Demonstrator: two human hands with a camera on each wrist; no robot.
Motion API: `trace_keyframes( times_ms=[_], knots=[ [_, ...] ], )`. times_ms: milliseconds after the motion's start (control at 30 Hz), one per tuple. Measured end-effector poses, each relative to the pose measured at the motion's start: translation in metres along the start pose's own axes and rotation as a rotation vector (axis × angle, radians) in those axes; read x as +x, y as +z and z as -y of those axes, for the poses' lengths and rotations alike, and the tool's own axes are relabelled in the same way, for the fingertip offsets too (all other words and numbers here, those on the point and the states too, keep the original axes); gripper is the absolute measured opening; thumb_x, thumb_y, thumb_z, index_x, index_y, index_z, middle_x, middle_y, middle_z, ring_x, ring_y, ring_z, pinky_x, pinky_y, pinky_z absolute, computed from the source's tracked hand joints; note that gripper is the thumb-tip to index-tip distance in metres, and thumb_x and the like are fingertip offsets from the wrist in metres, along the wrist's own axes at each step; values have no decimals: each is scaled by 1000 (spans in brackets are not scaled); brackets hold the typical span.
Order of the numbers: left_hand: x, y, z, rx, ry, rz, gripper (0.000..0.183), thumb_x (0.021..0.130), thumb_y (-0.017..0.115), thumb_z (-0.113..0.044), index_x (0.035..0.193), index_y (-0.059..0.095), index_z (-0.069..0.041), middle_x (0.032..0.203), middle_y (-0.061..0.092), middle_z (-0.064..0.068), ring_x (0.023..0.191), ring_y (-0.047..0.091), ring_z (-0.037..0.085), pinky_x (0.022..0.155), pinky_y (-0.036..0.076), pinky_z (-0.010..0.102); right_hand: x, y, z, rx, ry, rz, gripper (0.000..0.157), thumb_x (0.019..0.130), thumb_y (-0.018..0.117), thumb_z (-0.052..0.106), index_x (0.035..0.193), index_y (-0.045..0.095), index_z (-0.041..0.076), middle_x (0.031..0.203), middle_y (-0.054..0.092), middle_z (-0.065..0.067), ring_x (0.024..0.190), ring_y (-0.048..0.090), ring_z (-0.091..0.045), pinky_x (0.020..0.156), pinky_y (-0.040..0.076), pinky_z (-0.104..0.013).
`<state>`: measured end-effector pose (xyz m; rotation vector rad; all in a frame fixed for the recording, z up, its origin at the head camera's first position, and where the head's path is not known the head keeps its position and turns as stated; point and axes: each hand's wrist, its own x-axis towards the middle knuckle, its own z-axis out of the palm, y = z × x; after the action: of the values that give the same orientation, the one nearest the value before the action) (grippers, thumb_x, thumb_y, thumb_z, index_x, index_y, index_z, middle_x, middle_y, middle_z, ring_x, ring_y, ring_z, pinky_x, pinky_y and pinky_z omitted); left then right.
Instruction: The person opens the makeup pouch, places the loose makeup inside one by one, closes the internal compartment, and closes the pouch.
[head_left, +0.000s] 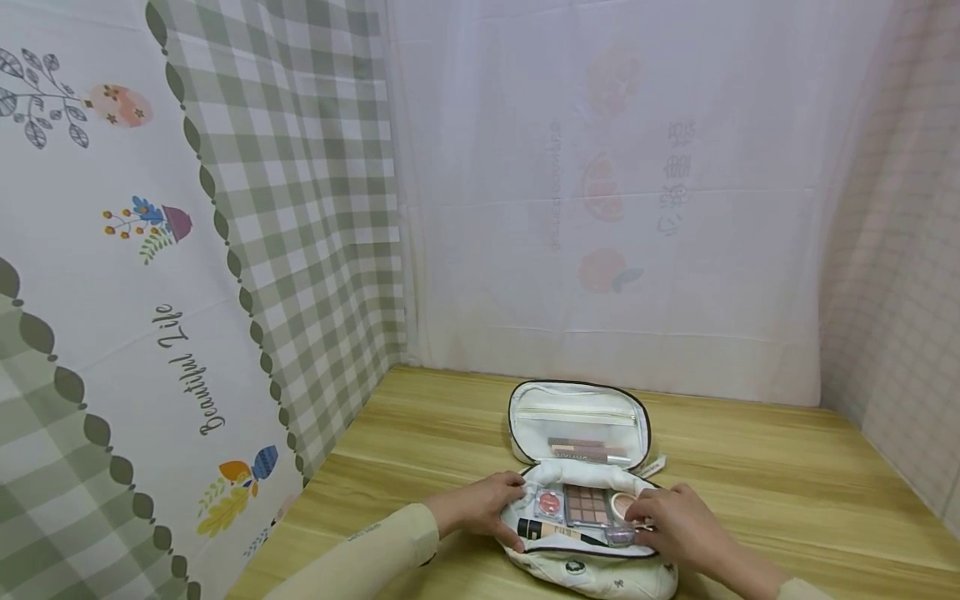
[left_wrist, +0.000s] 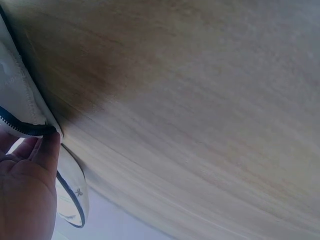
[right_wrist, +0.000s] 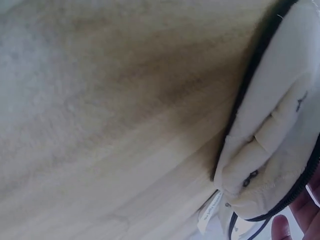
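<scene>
A cream makeup bag (head_left: 592, 575) with dark zip edging stands on the table, its lid (head_left: 577, 421) folded back. Inside lie a pink blush compact (head_left: 549, 503), an eyeshadow palette (head_left: 588, 505), a round compact (head_left: 622, 505), a black-capped tube (head_left: 551, 530) and a small clear purplish case (head_left: 621, 536). My left hand (head_left: 483, 505) grips the bag's left rim, its thumb near the front corner. My right hand (head_left: 678, 525) reaches over the right rim, fingers bent down beside the round compact and the purplish case; I cannot tell whether it pinches anything.
Slim pencil-like items (head_left: 588, 451) show in the lid's mesh pocket. A white tag (head_left: 651, 467) sticks out at the bag's right. The wood-grain table (head_left: 787, 475) extends to a pale curtain (head_left: 480, 250) behind, with a checked cloth (head_left: 322, 208) on the left.
</scene>
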<state>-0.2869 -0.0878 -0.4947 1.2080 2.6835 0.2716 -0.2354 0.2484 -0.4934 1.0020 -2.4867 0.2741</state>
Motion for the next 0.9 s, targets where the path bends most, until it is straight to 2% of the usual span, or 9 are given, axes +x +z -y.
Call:
trace_keyframes(
  times_ms=[233, 433, 667, 767, 900],
  knots=[
    [0, -5, -1, 26, 22, -15, 79, 78, 82, -48, 138, 56, -3, 144, 46, 12, 131, 45, 19, 106, 38, 24, 3, -9, 0, -22, 73, -26, 27, 66, 88, 22, 89, 76, 22, 85, 69, 14, 80, 64, -7, 69, 45, -43],
    [1, -9, 4, 15, 44, -63, 63, 82, 79, -47, 127, 64, -5, 137, 53, 12, 124, 52, 18, 104, 40, 25, 7, -15, -8, -18, 138, -52, 23, 73, 86, 26, 92, 76, 20, 80, 69, 11, 72, 62, -6, 68, 47, -42],
    [8, -16, 16, -81, -22, -116, 56, 91, 70, -47, 129, 64, -6, 131, 59, 6, 120, 55, 17, 101, 44, 28, 10, -20, -29, 47, 274, -33, 23, 79, 83, 24, 100, 77, 17, 85, 69, 9, 72, 64, -11, 59, 49, -31],
    [11, -20, 23, -112, -59, -133, 58, 91, 69, -48, 132, 62, -7, 132, 60, 7, 122, 55, 20, 102, 44, 32, 11, -21, -40, 51, 320, -40, 25, 80, 82, 23, 102, 76, 11, 91, 71, 1, 75, 66, -19, 60, 51, -35],
    [15, -27, 34, -218, -145, -161, 63, 92, 68, -46, 139, 56, -5, 136, 58, 9, 124, 55, 24, 102, 45, 37, 13, -22, -54, 58, 401, -25, 32, 84, 79, 24, 107, 74, 4, 100, 71, -12, 80, 68, -28, 63, 53, -45]
  ],
)
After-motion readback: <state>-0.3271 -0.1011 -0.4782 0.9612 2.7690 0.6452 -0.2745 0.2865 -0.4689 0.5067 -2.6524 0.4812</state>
